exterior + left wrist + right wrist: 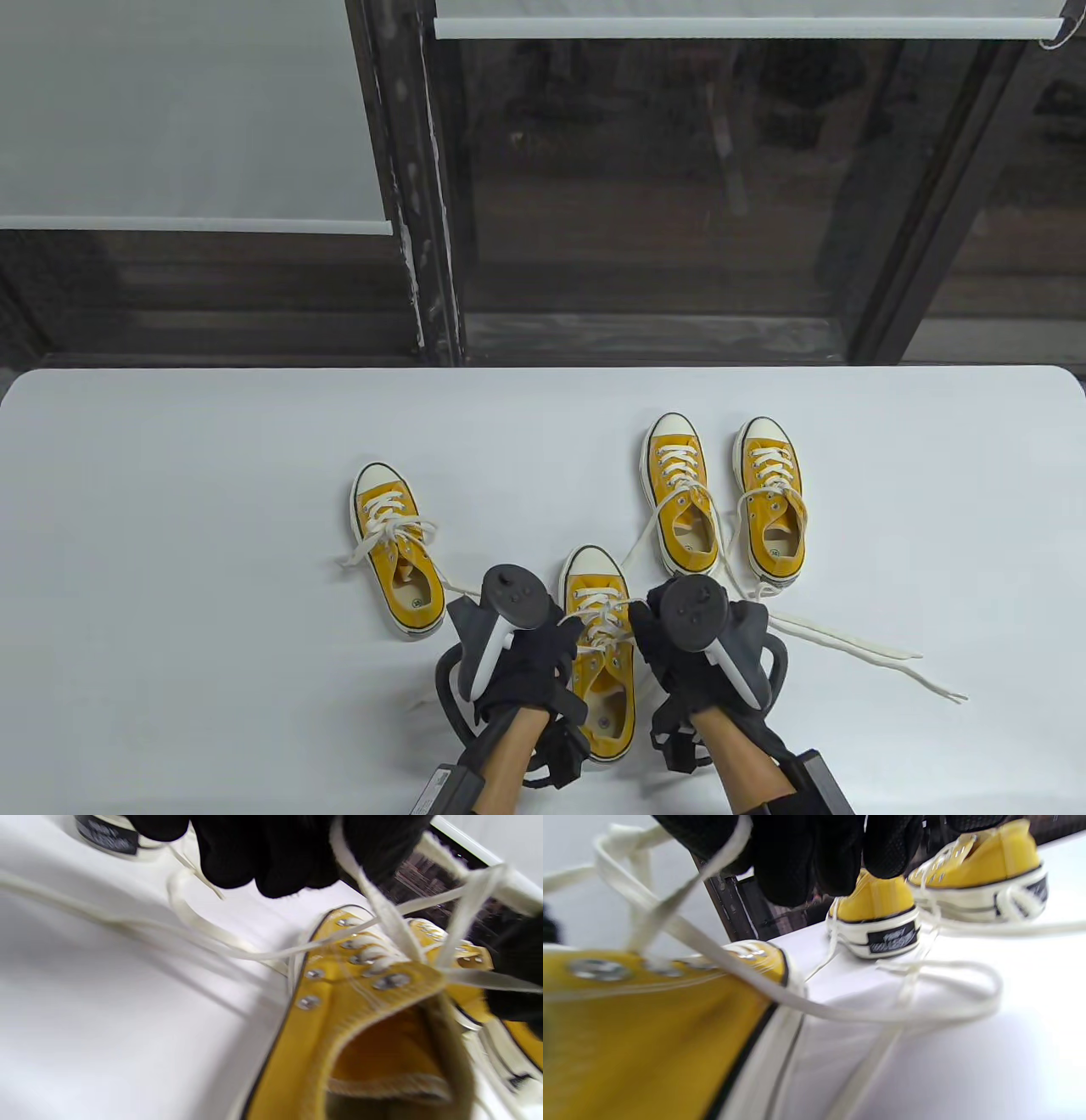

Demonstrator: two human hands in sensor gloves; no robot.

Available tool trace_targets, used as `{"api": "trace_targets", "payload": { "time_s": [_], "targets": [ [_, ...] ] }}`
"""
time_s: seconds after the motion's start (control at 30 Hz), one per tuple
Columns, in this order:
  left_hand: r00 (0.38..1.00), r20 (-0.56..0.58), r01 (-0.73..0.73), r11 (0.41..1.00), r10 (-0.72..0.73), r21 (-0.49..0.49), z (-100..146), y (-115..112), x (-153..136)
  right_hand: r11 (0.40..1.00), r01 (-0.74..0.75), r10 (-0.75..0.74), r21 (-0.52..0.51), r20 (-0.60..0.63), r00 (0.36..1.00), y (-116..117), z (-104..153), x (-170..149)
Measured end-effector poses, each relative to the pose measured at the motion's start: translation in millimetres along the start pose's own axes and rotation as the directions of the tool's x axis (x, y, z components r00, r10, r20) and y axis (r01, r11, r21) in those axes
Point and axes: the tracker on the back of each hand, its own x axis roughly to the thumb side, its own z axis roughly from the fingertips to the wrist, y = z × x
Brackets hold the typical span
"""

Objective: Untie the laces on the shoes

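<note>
Near the tabletop's near edge, left hand (526, 658) and right hand (679, 654) each pinch a lace (382, 910) strand of the front yellow shoe (601, 654) in clenched fingers (789, 861); best to pull strands apart steadily, keeping shoe grounded.

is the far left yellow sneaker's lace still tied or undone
Tied: the yellow canvas sneaker at far left shows white bow loops across its tongue, with no long ends trailing over the white table.
</note>
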Motion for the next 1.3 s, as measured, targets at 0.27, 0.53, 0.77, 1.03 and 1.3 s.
{"api": "trace_targets", "payload": {
  "time_s": [0.27, 0.53, 0.77, 1.03, 1.3],
  "targets": [
    [0.956, 0.098, -0.257, 0.948, 0.278, -0.188, -9, 6, -11, 0.974, 0.214, -0.221, -0.069, -0.135, 0.966, -19, -7, -27],
    [0.970, 0.092, -0.226, 0.974, 0.227, -0.027, 0, 19, -13, 0.957, 0.260, -0.276, -0.131, -0.116, 0.954, -36, -7, -36],
    [0.933, 0.051, -0.357, 0.934, 0.357, 0.005, 5, 40, -29, 0.926, 0.351, -0.373, -0.141, -0.196, 0.907, -57, -7, -52],
    [0.826, -0.022, -0.564, 0.824, 0.564, -0.055, 11, 86, -75, 0.576, 0.816, -0.774, 0.053, -0.286, 0.565, -79, -9, -94],
    [0.836, -0.193, -0.516, 0.855, 0.514, 0.045, 25, 110, -130, 0.617, 0.786, -0.724, -0.040, -0.418, 0.548, -91, 12, -136]
  ]
}}
